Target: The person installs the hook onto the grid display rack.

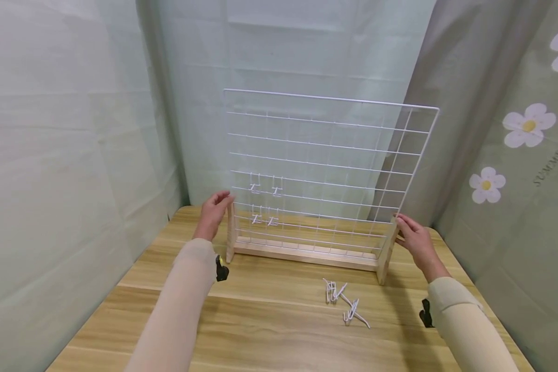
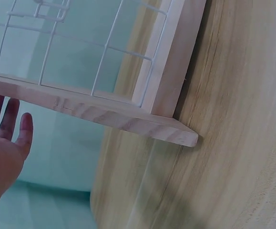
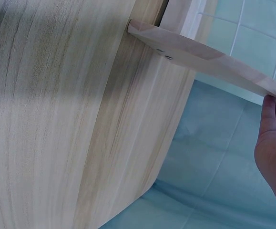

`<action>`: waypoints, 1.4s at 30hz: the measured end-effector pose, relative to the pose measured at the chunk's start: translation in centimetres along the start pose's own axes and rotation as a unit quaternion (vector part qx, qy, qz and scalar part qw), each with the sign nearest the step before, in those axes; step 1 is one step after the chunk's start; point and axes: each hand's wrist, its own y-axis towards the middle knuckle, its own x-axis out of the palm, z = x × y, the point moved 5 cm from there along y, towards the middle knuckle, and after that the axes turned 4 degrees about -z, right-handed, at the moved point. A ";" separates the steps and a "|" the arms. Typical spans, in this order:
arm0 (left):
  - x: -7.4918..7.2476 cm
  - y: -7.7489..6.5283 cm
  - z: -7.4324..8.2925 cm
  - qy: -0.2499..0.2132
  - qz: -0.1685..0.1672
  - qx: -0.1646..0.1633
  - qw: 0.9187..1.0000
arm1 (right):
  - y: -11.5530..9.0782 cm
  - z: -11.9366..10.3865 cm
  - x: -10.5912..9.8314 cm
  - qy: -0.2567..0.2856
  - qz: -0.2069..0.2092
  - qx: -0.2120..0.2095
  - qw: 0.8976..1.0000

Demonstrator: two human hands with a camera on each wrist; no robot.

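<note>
A white wire grid rack (image 1: pixel 325 155) stands upright in a pale wooden base (image 1: pixel 302 251). My left hand (image 1: pixel 212 214) is at the top of the left wooden side board (image 1: pixel 231 232); in the left wrist view its visible fingers (image 2: pixel 7 119) lie fairly straight by the board's outer face. At the opposite end, the right hand (image 1: pixel 416 238) touches the upper part of the right side board (image 1: pixel 386 256), fingertips against its outside. Several white wire hooks (image 1: pixel 256 188) hang in two rows on the grid's lower left. Both thumbs are partly hidden.
Loose white wire hooks (image 1: pixel 352 311) lie on the wood-grain table (image 1: pixel 260 320) before the base's right half. Pale curtains (image 1: pixel 283 51) enclose the table at the back and sides; the right one bears printed flowers (image 1: pixel 487 185).
</note>
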 end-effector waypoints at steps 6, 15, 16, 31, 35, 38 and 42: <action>-0.2 0.2 -0.1 -0.019 -0.006 -0.005 1.000 | -0.1 -0.2 0.2 0.007 -0.007 -0.004 1.000; 0.0 0.5 -0.4 -0.060 -0.007 -0.023 0.998 | 0.0 -0.1 0.3 0.007 -0.007 -0.003 1.000; 0.0 0.5 -0.4 -0.064 -0.007 -0.027 0.998 | 0.0 -0.1 0.3 0.006 -0.007 -0.003 1.000; 0.7 0.7 -0.6 -0.087 0.004 -0.024 0.996 | 0.1 -0.1 0.1 0.003 -0.006 -0.002 1.000; 1.1 0.8 -0.7 -0.085 0.007 -0.012 0.996 | 0.0 -0.1 -0.3 -0.008 -0.005 -0.003 1.000; 1.2 0.7 -0.7 -0.078 0.007 -0.008 0.997 | 0.0 -0.1 -0.4 -0.013 -0.009 -0.004 1.000; 1.1 0.6 -0.9 -0.072 0.008 -0.011 0.997 | -0.1 -0.4 -0.4 -0.019 -0.018 -0.007 1.000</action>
